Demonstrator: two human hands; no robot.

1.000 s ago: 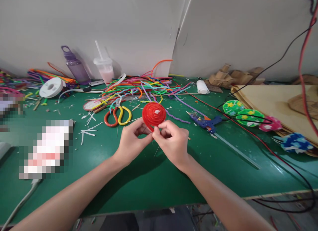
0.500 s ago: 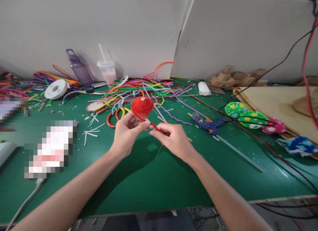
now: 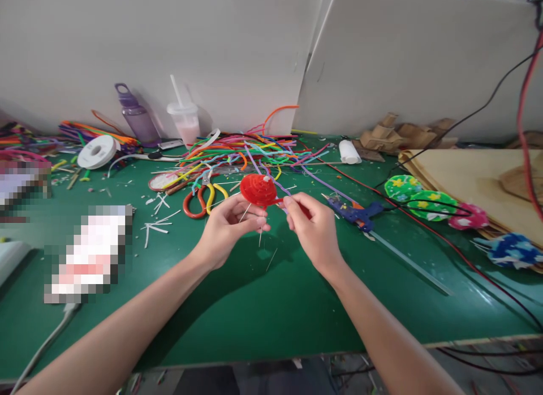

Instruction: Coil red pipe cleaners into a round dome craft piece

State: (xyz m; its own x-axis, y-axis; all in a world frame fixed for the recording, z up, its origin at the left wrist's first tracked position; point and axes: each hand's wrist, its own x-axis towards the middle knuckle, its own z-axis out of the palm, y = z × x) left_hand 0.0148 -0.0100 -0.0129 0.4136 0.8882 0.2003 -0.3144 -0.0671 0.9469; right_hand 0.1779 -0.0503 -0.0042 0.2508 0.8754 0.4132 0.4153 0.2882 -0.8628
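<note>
A red coiled cone with a small white tip point(image 3: 258, 190) is held up over the green table, tilted to the right. My left hand point(image 3: 231, 228) is closed below it, its fingers around thin wires that stick out under the cone. From the cone's lower edge a short red fuzzy strand point(image 3: 275, 202) runs right. My right hand point(image 3: 311, 225) pinches that strand between thumb and fingers. Behind my left hand, scissors with orange and yellow handles point(image 3: 195, 205) lie on the table.
Coloured pipe cleaners point(image 3: 254, 149) are heaped at the back, near a purple bottle point(image 3: 138, 120) and a lidded cup point(image 3: 185, 126). A blue glue gun point(image 3: 360, 214) lies at right, beside spotted pieces point(image 3: 432, 205). A white spool point(image 3: 97, 153) is at left.
The red cone has moved right and slightly down, and now tilts. My right hand has shifted right and up, its grip now nearer the cone. Wires below the cone have come into view.
</note>
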